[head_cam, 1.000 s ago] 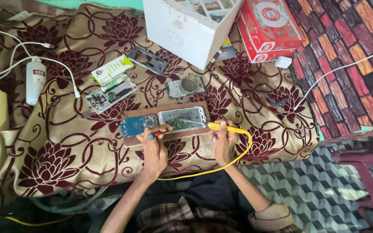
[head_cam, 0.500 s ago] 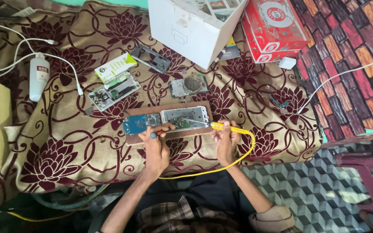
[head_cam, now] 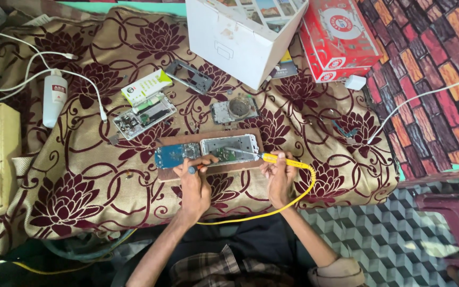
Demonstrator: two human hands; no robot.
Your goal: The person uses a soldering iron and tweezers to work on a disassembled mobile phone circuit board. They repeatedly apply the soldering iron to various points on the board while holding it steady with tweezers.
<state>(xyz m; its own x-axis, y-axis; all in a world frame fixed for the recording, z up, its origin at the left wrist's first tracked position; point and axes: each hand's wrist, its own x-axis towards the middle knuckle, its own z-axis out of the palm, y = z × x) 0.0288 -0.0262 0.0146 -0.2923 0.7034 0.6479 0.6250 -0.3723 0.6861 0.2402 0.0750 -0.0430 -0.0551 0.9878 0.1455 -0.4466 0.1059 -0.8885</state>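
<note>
Floral cloth covers the surface; a wooden board (head_cam: 211,158) carries an opened phone (head_cam: 228,147), long axis left-right, just beyond both hands. Left hand (head_cam: 195,183) pinches a small tool (identity unclear); right hand (head_cam: 278,178) grips a yellow soldering iron (head_cam: 282,159), nearer.

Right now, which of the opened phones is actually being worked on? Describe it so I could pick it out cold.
On the floral cloth lies a brown wooden board, just ahead of both hands. The silver-framed opened phone on the board's right half is the one. Unlike the blue circuit board beside it, the yellow soldering iron in the right hand points its tip into it.
</note>
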